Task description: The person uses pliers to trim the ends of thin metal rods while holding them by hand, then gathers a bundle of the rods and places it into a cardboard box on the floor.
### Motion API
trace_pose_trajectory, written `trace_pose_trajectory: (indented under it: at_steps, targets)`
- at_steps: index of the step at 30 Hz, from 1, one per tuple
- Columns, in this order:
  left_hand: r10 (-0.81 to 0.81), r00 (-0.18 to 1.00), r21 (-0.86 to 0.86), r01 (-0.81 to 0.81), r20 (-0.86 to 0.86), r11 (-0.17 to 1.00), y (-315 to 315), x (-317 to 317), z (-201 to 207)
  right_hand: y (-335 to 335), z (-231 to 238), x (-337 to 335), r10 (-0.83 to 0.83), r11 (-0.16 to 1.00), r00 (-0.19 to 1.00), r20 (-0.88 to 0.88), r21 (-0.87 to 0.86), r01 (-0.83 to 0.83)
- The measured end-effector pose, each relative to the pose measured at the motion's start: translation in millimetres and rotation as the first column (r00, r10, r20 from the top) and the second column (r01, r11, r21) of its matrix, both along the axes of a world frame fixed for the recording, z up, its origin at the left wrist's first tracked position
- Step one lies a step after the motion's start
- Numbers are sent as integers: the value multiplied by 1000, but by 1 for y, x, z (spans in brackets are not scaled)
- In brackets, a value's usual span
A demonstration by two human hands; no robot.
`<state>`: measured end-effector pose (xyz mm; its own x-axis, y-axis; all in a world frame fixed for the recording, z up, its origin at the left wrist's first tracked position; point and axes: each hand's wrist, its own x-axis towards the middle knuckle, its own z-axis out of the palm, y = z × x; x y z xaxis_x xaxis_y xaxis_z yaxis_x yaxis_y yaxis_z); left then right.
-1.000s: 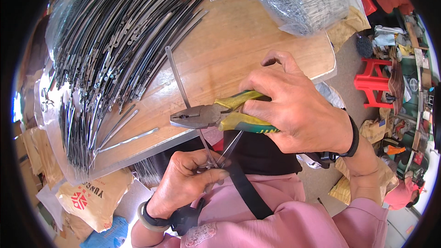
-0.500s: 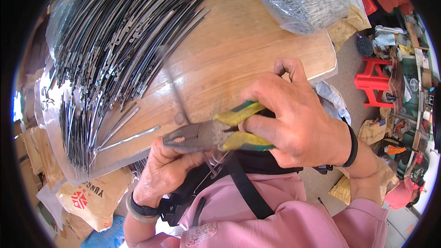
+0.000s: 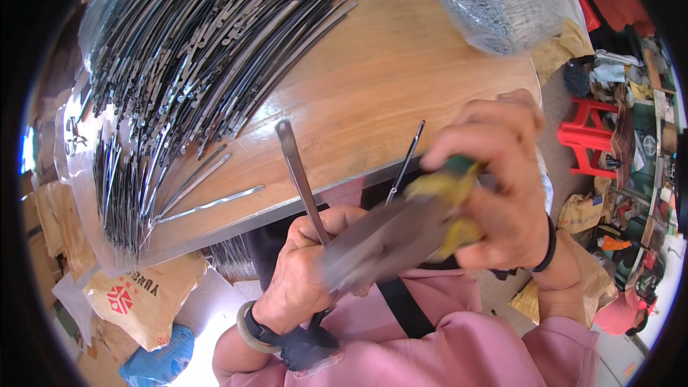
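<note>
My right hand (image 3: pixel 502 179) grips pliers (image 3: pixel 401 233) with yellow and green handles; the grey jaws are blurred and point down-left toward my left hand (image 3: pixel 304 272). That hand is closed around a long flat metal strip (image 3: pixel 297 172), which rises up and slightly left over the table edge. A thin dark rod (image 3: pixel 405 161) sticks up beside it between the two hands; which hand holds it I cannot tell. A large heap of similar dark metal strips (image 3: pixel 186 50) covers the far left of the wooden table (image 3: pixel 387 86).
A clear bag of thin wires (image 3: pixel 494 0) lies at the table's far right. Loose strips (image 3: pixel 208 204) lie near the front edge. Brown sacks (image 3: pixel 143 294) sit on the floor at left. A red stool (image 3: pixel 591 136) and clutter stand at right.
The pliers have swung from level at the table edge to a down-left tilt, closer to my body. My left hand has shifted right and raised the strip upright.
</note>
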<state>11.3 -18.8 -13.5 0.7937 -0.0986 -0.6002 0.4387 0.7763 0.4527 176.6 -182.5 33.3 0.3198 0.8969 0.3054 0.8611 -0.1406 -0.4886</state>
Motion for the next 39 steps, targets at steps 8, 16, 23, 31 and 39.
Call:
trace_pose_trajectory:
  at_steps: [8, 16, 23, 31, 39]
  targets:
    - [68, 983, 420, -134, 168, 897, -5, 9, 16, -46, -18, -8, -83, 986, 902, -424, -164, 14]
    - [27, 965, 583, -179, 260, 793, -8, 10, 9, -36, -14, -17, 7, 954, 889, -457, -264, -143]
    - [61, 940, 659, -280, 335, 698, 15, -20, 11, 1, -16, -22, 220, 918, 924, -312, -255, -304]
    - [384, 919, 789, -302, 91, 535, 79, -60, 29, 38, -11, -5, 231, 943, 907, -352, -148, -298]
    - [164, 965, 785, -62, 204, -616, 155, -74, 10, 23, 0, 5, 11, 995, 937, -350, -87, -44]
